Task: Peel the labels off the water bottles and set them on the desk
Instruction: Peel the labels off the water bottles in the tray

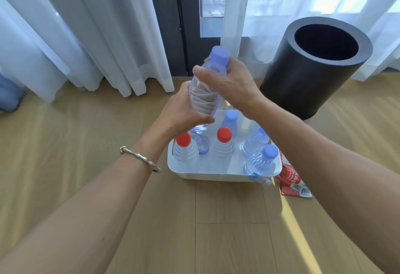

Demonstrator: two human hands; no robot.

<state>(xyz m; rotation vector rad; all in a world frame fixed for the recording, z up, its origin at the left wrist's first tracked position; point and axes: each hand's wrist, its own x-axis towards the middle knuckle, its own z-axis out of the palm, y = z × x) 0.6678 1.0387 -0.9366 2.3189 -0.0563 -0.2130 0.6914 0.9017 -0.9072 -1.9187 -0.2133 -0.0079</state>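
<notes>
Bottles: one held bottle (pixel 205 98) mid-frame; two red-capped bottles (pixel 186 150) and at least three blue-capped bottles (pixel 231 120) in the white tub (pixel 216 175) below. Held bottle clear, ribbed, blue-capped, tilted, gripped by left hand (pixel 184 111) low and right hand (pixel 229 85) near the neck. Red label (pixel 290 176) just beside tub's right edge; black bin (pixel 303 79) upper right; wood floor (pixel 86 143) extends left.

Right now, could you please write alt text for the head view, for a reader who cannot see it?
Two hands hold a clear, blue-capped bottle above a white tub of more capped bottles: the left hand grips its lower body, the right hand its neck. A peeled red label lies right of the tub, and a dark round bin stands behind.
</notes>
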